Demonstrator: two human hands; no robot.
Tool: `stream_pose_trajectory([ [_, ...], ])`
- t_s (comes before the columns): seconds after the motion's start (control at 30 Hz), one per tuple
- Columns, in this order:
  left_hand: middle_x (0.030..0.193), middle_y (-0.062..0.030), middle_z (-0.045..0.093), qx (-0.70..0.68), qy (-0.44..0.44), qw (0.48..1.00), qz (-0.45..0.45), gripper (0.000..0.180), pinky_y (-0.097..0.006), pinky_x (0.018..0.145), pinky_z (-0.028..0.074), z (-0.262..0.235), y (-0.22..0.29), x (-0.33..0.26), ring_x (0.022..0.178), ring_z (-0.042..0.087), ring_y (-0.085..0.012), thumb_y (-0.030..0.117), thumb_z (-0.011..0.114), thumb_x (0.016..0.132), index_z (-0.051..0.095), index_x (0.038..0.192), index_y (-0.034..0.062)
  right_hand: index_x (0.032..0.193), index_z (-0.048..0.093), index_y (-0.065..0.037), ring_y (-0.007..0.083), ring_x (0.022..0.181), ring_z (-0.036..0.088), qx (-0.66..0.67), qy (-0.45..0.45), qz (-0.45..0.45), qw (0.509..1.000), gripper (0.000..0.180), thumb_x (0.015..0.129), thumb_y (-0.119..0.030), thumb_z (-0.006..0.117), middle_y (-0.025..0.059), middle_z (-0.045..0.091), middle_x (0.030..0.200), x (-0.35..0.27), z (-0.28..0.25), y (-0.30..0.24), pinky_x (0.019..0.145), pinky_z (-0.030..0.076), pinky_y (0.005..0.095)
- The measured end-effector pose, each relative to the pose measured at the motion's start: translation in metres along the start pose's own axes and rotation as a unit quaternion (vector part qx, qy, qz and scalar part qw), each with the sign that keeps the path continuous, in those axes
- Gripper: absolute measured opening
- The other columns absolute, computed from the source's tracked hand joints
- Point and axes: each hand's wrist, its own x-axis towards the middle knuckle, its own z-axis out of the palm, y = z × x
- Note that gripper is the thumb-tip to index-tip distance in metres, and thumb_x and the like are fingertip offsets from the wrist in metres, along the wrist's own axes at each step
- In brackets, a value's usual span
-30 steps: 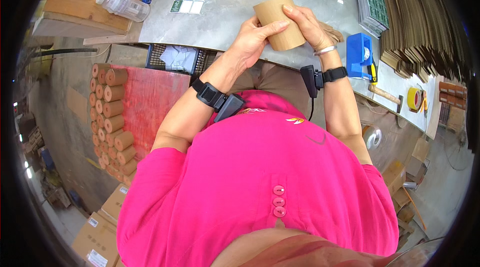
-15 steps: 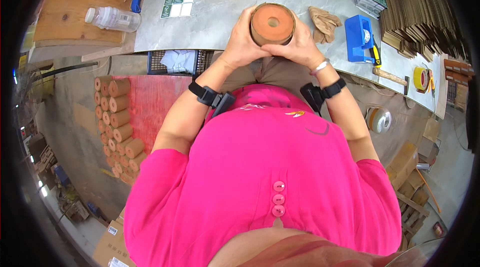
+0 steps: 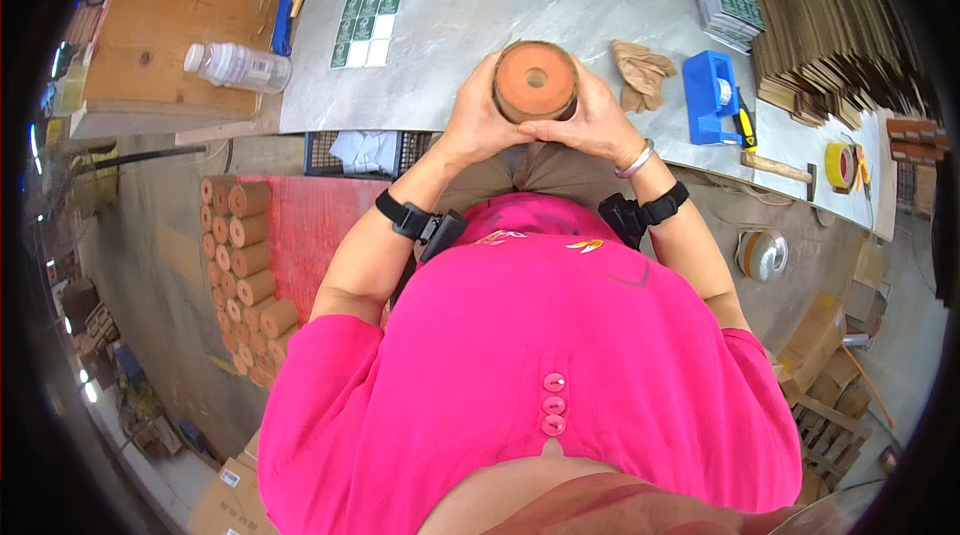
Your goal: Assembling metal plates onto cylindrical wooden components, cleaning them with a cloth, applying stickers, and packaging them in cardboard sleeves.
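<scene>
You held a brown tube [image 3: 535, 82] with an orange end. The table [image 3: 500, 5] was grey and marbled, the tape dispenser [image 3: 712, 98] blue, the sticker sheet [image 3: 364, 28] green and white, your shirt [image 3: 530, 375] bright pink.

The person wears a bright pink top with short sleeves that end above the elbows. Down the front, toward six o'clock in the head view, three small round pink buttons [image 3: 553, 403] sit in a short vertical row. Near the collar there is a small embroidered mark [image 3: 583, 246] in orange and white, and a second, fainter one at about ten o'clock from it. Below the top, brownish-khaki trousers [image 3: 548, 173] show. Each wrist carries a black strap with a black boxy device — one on the left wrist [image 3: 424, 225], one on the right wrist [image 3: 640, 216]. The right wrist also has a thin silver bangle [image 3: 634, 163], closer to the hand.
</scene>
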Motion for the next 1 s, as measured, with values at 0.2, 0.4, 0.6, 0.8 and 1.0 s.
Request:
stream_pose_trajectory([
  [0.2, 0.128, -0.0044, 0.061, 0.356, -0.013, 0.883, 0.304, 0.075, -0.058, 0.112, 0.028, -0.017, 0.037, 0.010, 0.122, 0.057, -0.0243, 0.019, 0.086, 0.059, 0.055, 0.128, 0.0152, 0.140, 0.045, 0.003, 0.0237, 0.116, 0.059, 0.126, -0.026, 0.106, 0.986, 0.064, 0.099, -0.046, 0.052, 0.0157, 0.060, 0.126, -0.029, -0.034, -0.020, 0.099, 0.048, 0.0363],
  [0.4, 0.136, 0.0051, 0.058, 0.439, -0.104, 0.761, 0.466, 0.047, -0.054, 0.119, 0.017, -0.020, 0.058, 0.034, 0.129, 0.054, -0.0207, 0.015, 0.065, 0.081, 0.060, 0.128, 0.0212, 0.141, 0.042, 0.005, 0.0156, 0.109, 0.059, 0.170, -0.014, 0.082, 0.982, 0.065, 0.097, -0.039, 0.060, 0.0133, 0.059, 0.125, -0.051, -0.028, -0.027, 0.087, 0.053, 0.0291],
  [0.6, 0.152, -0.0017, 0.042, 0.504, -0.211, 0.731, 0.409, 0.071, -0.050, 0.119, 0.022, -0.007, 0.094, 0.032, 0.146, 0.028, -0.0294, 0.019, 0.071, 0.079, 0.045, 0.145, 0.0194, 0.142, 0.038, 0.008, 0.0214, 0.117, 0.057, 0.150, 0.130, 0.037, 0.980, 0.073, 0.090, -0.033, 0.070, 0.0182, 0.059, 0.127, -0.075, -0.026, -0.022, 0.099, 0.046, 0.0337],
  [0.8, 0.133, -0.0149, 0.055, -0.356, -0.153, 0.877, -0.283, 0.070, -0.039, 0.104, 0.043, 0.050, 0.099, 0.021, 0.125, 0.052, -0.0236, 0.024, 0.077, 0.082, 0.044, 0.138, -0.0017, 0.142, 0.033, 0.011, 0.0361, 0.120, 0.059, 0.053, 0.253, -0.028, 0.966, 0.084, 0.086, -0.036, 0.073, 0.0294, 0.058, 0.127, -0.080, -0.026, -0.028, 0.099, 0.047, 0.0399],
  [1.0, 0.115, -0.0111, 0.063, -0.313, -0.165, 0.908, -0.225, 0.055, -0.035, 0.089, 0.051, 0.080, 0.090, 0.046, 0.104, 0.063, -0.0190, 0.022, 0.073, 0.083, 0.052, 0.128, -0.0018, 0.141, 0.035, 0.010, 0.0393, 0.112, 0.061, -0.120, 0.290, -0.005, 0.950, 0.087, 0.082, -0.038, 0.077, 0.0271, 0.062, 0.120, -0.097, -0.061, -0.037, 0.094, 0.049, 0.0412],
])
